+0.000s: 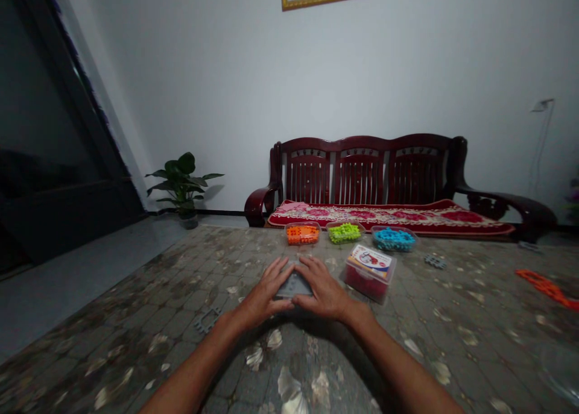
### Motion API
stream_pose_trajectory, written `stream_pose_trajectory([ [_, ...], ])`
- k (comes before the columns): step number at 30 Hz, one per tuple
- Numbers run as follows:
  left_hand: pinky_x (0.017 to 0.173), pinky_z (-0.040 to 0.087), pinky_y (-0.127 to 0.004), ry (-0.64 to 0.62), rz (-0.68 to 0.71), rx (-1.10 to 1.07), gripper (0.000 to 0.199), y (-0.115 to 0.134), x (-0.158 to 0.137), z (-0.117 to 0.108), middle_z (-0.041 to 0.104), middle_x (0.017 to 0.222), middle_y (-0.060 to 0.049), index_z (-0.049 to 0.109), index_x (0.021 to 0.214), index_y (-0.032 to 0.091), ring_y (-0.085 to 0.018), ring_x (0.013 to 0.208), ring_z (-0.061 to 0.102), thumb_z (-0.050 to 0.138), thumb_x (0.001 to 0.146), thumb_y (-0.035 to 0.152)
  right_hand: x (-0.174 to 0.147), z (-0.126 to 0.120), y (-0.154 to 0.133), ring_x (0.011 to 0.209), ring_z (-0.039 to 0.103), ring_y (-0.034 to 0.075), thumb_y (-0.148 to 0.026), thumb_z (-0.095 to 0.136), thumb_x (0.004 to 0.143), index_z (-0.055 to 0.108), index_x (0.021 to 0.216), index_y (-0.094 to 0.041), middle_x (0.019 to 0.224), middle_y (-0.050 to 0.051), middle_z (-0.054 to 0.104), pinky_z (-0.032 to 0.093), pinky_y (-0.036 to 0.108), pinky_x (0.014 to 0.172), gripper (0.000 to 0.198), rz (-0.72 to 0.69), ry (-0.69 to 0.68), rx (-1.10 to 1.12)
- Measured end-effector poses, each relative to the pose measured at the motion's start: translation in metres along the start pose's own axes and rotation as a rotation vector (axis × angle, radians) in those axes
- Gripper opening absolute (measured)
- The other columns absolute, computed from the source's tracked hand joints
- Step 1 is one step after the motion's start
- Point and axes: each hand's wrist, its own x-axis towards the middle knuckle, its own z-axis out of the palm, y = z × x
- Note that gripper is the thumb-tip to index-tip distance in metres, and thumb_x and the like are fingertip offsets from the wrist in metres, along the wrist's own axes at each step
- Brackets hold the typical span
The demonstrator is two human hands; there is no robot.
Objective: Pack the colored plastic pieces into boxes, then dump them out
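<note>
**Two-handed cover, with crowding toward the far edge**

The left hand (270,287) and right hand (320,288) lay spread, fingers straight, over the sides of a grey piece (294,285), set in from the far edge of the table (402,335). Whether they pressed could not be told. Uneven pressure might have tilted or slid the piece; its sides, hidden beneath the fingers, made any misalignment hard to notice. A rightward slip risked knocking the red-filled box (368,274), just beside the right hand. Along the far edge, orange (303,234), green (345,232) and blue tubs (394,238) limited forward reach, and a bump could have spilled them. Toward the left edge, a grey frame (208,321) lay near the left forearm, liable to be dragged; orange links (546,287) lay well apart, toward the right.
</note>
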Motion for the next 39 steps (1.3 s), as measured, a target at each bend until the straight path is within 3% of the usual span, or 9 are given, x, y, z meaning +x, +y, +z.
stream_pose_trajectory([
  [10,0.126,0.016,-0.057,-0.026,0.021,0.09,0.069,0.004,-0.004,-0.001,0.029,0.166,-0.009,0.041,0.154,0.029,-0.033,0.156,0.016,0.067,0.092,0.04,-0.002,0.007,0.008,0.144,0.032,0.036,-0.049,0.067,0.085,0.048,0.148,-0.02,0.155,0.017,0.043,0.025,0.058,0.12,0.072,-0.068,0.043,-0.056],
  [16,0.125,0.016,-0.058,-0.021,0.024,0.058,0.079,0.002,0.001,-0.003,0.036,0.163,-0.012,0.046,0.152,0.027,-0.037,0.154,0.019,0.077,0.082,0.047,-0.004,0.003,0.011,0.149,0.027,0.035,-0.052,0.068,0.085,0.047,0.15,-0.022,0.159,0.016,0.04,0.023,0.058,0.122,0.075,-0.048,0.01,0.023],
  [19,0.124,0.016,-0.058,-0.024,-0.018,0.017,0.097,0.001,0.001,-0.006,0.028,0.166,-0.014,0.045,0.152,0.028,-0.041,0.154,0.019,0.088,0.068,0.048,-0.012,-0.013,0.02,0.149,0.031,0.033,-0.052,0.066,0.087,0.05,0.148,-0.027,0.159,0.012,0.041,0.027,0.056,0.12,0.068,-0.013,0.073,0.026],
  [22,0.123,0.021,-0.055,0.002,-0.145,-0.056,0.103,-0.001,-0.003,-0.008,0.017,0.169,-0.015,0.043,0.153,0.026,-0.04,0.154,0.019,0.09,0.062,0.037,-0.028,-0.044,0.036,0.146,0.035,0.032,-0.043,0.067,0.086,0.052,0.146,-0.027,0.157,0.01,0.045,0.027,0.055,0.12,0.064,0.061,0.286,-0.131],
  [25,0.123,0.024,-0.051,0.05,-0.255,-0.184,0.096,-0.001,-0.008,-0.007,0.028,0.165,-0.014,0.047,0.151,0.024,-0.039,0.151,0.026,0.085,0.063,0.025,-0.049,-0.076,0.059,0.148,0.029,0.037,-0.037,0.07,0.079,0.048,0.149,-0.029,0.159,0.009,0.041,0.018,0.06,0.121,0.073,0.204,0.34,-0.337],
  [28,0.122,0.026,-0.049,0.126,-0.254,-0.348,0.093,0.002,-0.008,-0.001,0.049,0.153,-0.011,0.052,0.147,0.028,-0.038,0.144,0.04,0.084,0.06,0.018,-0.064,-0.096,0.082,0.147,0.028,0.041,-0.04,0.071,0.076,0.046,0.15,-0.031,0.161,0.008,0.039,0.016,0.063,0.119,0.078,0.375,0.281,-0.461],
  [31,0.119,0.03,-0.048,0.173,-0.246,-0.388,0.089,0.005,-0.002,0.005,0.054,0.146,-0.01,0.056,0.143,0.03,-0.037,0.139,0.045,0.084,0.059,0.018,-0.068,-0.1,0.094,0.14,0.039,0.04,-0.046,0.075,0.071,0.047,0.149,-0.029,0.156,0.012,0.045,0.031,0.057,0.114,0.084,0.464,0.135,-0.483],
  [34,0.118,0.032,-0.048,0.171,-0.239,-0.325,0.086,0.005,0.01,0.012,0.053,0.145,-0.012,0.055,0.143,0.028,-0.037,0.138,0.045,0.081,0.061,0.019,-0.068,-0.098,0.094,0.132,0.047,0.039,-0.046,0.074,0.069,0.049,0.148,-0.027,0.15,0.015,0.051,0.04,0.052,0.106,0.085,0.473,0.022,-0.47],
  [39,0.119,0.03,-0.047,0.219,-0.221,-0.42,0.078,0.013,0.04,0.034,0.056,0.145,-0.011,0.061,0.137,0.026,-0.036,0.138,0.046,0.078,0.062,0.016,-0.079,-0.103,0.091,0.136,0.044,0.038,-0.038,0.072,0.07,0.048,0.149,-0.023,0.152,0.016,0.048,0.039,0.05,0.11,0.084,0.374,0.028,-0.395],
])
